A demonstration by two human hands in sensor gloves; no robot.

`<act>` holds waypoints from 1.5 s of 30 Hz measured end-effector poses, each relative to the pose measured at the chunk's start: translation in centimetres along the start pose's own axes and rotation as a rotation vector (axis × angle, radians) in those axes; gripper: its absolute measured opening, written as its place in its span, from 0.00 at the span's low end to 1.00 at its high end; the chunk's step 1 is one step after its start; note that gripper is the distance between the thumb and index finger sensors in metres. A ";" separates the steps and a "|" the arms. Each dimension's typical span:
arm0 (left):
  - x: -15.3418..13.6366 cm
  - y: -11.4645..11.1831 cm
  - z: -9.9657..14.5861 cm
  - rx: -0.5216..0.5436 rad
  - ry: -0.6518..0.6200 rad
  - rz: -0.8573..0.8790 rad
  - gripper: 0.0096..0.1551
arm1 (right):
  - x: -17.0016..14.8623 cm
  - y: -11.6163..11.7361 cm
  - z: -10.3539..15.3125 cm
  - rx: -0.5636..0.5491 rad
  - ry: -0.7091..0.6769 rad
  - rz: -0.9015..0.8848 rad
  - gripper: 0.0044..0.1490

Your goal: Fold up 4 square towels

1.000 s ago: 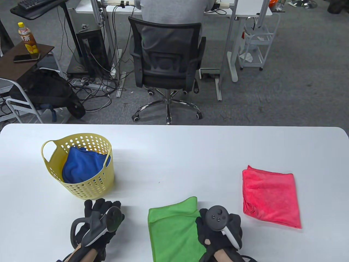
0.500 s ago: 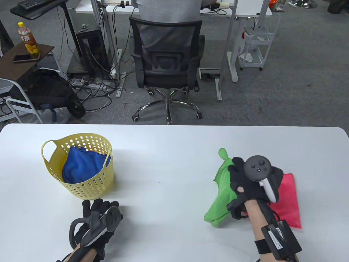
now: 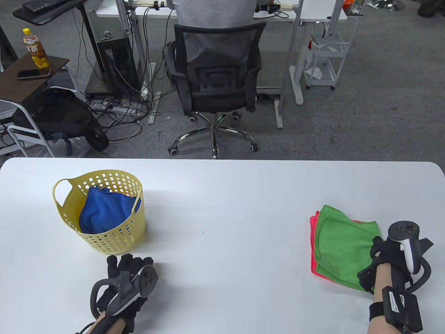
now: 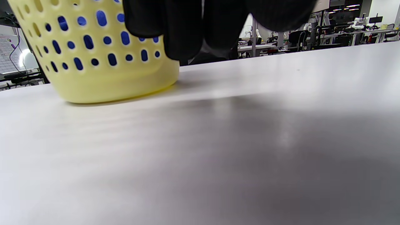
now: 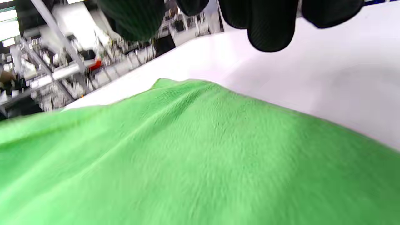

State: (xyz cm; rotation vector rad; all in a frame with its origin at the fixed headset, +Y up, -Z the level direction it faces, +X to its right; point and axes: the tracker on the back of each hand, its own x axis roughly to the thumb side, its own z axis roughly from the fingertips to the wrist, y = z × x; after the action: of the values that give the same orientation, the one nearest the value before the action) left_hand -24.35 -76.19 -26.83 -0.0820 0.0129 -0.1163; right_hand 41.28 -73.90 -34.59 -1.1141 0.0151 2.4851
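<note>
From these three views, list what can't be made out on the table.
- Red towel: the green towel covers all but its left edge, table view.
- Right hand: the tracker hides whether its fingers touch the green towel; the right wrist view is blurred.
- Yellow basket: the blue cloth hides anything beneath.

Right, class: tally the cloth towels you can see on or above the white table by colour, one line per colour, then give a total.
Green folded microfibre towel, on top of the red one: 1
Red folded microfibre towel, only its edges showing: 1
Blue crumpled towel in the yellow perforated plastic basket: 1 visible
Total: 3 towels in view
</note>
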 end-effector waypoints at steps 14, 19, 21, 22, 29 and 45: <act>0.5 2.1 0.9 0.045 -0.022 0.017 0.37 | 11.8 -3.7 14.6 -0.037 -0.677 -0.390 0.46; -1.6 8.0 2.7 0.150 -0.003 0.234 0.36 | 12.6 -2.3 15.3 -0.024 -0.756 -0.368 0.47; -3.1 10.9 3.3 0.194 0.006 0.323 0.36 | 12.5 -2.6 15.3 -0.014 -0.772 -0.400 0.47; -4.3 12.8 3.1 0.243 0.020 0.349 0.36 | 12.4 -2.8 15.3 -0.015 -0.778 -0.417 0.47; -8.1 19.6 -6.0 0.136 0.312 0.250 0.32 | 12.0 -4.0 15.4 -0.018 -0.831 -0.499 0.46; -11.0 11.0 -19.1 -0.514 0.526 -0.021 0.40 | 12.5 -4.4 17.0 -0.005 -0.900 -0.496 0.47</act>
State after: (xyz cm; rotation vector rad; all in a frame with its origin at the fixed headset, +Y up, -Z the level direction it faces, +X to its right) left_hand -34.33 -65.53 -46.70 -0.5634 0.5688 -0.1510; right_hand 23.48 -62.30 -31.31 0.0860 -0.4609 2.2843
